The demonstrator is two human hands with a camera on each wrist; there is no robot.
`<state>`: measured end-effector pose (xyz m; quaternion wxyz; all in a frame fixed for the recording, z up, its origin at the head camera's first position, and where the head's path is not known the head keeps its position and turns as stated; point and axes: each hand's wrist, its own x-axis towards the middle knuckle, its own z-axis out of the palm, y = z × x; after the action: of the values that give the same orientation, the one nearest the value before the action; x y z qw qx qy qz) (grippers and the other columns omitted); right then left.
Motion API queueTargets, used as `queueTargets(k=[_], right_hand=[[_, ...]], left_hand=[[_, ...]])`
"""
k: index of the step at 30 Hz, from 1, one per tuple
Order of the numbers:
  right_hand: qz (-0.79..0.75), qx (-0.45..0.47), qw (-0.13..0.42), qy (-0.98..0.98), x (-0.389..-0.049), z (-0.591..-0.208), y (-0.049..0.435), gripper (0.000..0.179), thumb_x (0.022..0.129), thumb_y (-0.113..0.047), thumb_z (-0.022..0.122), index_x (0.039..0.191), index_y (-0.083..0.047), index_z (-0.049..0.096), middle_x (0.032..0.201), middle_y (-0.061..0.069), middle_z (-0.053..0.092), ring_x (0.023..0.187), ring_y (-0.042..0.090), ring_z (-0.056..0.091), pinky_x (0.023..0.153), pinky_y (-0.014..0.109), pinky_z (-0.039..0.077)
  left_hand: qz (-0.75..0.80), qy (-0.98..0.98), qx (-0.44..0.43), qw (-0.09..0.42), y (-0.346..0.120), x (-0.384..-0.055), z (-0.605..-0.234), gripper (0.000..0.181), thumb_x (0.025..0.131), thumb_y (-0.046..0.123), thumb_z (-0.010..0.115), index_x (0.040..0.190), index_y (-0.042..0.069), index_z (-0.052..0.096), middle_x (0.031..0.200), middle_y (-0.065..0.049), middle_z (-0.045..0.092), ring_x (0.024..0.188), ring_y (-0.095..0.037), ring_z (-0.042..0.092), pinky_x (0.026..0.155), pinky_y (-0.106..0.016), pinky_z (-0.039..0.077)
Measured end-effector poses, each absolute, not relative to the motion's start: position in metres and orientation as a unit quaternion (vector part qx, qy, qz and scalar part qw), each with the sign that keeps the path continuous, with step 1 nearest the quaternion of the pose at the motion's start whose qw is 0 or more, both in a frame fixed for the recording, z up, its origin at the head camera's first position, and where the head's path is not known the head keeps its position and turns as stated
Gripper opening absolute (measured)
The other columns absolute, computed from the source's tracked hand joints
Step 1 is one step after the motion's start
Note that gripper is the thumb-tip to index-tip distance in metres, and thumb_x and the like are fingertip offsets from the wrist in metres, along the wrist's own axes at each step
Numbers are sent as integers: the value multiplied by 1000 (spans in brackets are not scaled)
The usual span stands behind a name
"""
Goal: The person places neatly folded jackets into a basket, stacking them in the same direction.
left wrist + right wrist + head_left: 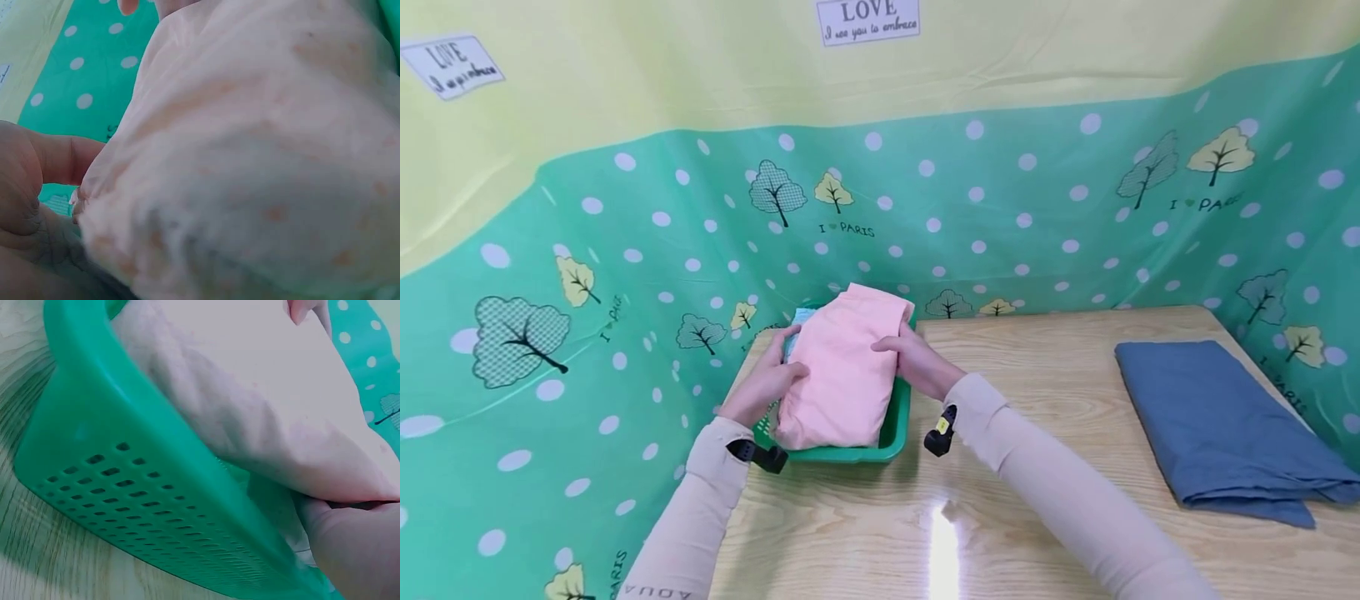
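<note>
A folded pink cloth (850, 367) lies tilted over the green basket (850, 455), covering most of its opening. My left hand (767, 379) grips the cloth's left side, thumb on top. On the opposite side, my right hand (921, 358) holds the right edge near the upper corner, its thumb over the fabric. Light blue fabric (802, 317) peeks out under the pink at the far left of the basket. Filling the left wrist view, the pink cloth (250, 125) shows faint orange spots. In the right wrist view the right hand's (356, 544) fingers go beneath the cloth, hidden.
A folded dark blue cloth (1217, 425) lies on the right of the wooden table (1015, 492). Green and yellow printed curtains (977, 192) enclose the table at the back and sides. The basket stands near the left back corner, close to the curtain.
</note>
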<state>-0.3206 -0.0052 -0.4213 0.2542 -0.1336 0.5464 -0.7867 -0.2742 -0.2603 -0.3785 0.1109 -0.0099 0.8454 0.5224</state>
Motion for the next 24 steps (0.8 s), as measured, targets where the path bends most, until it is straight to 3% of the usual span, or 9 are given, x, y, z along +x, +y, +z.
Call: queueTargets(k=[6, 9, 13, 18, 24], right_hand=[[-780, -116, 264, 555, -327, -429, -14, 92, 98, -12, 55, 163, -31, -8, 168, -1, 17, 149, 23, 32, 126, 49, 25], [-775, -116, 265, 561, -330, -431, -19, 96, 99, -12, 55, 163, -28, -15, 171, -3, 3, 153, 21, 23, 128, 48, 19], [-769, -113, 256, 575, -332, -430, -24, 92, 99, -13, 56, 164, -23, -7, 171, -3, 0, 155, 20, 15, 130, 48, 13], [-758, -95, 245, 598, -334, -429, -29, 88, 97, -14, 59, 164, -19, 2, 170, -1, 5, 155, 21, 14, 130, 47, 13], [-737, -80, 248, 623, -333, -426, -29, 98, 97, -17, 59, 163, -15, -14, 171, 1, -17, 158, 22, 0, 130, 47, 9]], left_hand=[[514, 850, -26, 113, -263, -279, -386, 78, 101, 4, 47, 165, 23, 8, 173, -11, -7, 159, -33, 2, 128, -58, 10], [512, 850, -34, 115, -264, -282, -388, 78, 101, 4, 47, 165, 23, 7, 173, -11, -8, 159, -33, 0, 128, -59, 6], [509, 852, -43, 118, -266, -287, -394, 78, 101, 4, 47, 166, 23, 7, 173, -10, -9, 159, -33, -1, 128, -60, 4], [506, 853, -43, 119, -267, -294, -400, 79, 100, 2, 47, 165, 22, 7, 173, -12, -7, 159, -33, -1, 128, -60, 4], [509, 849, -44, 134, -266, -302, -409, 83, 97, -3, 46, 165, 21, 6, 172, -16, -2, 156, -36, 7, 127, -58, 11]])
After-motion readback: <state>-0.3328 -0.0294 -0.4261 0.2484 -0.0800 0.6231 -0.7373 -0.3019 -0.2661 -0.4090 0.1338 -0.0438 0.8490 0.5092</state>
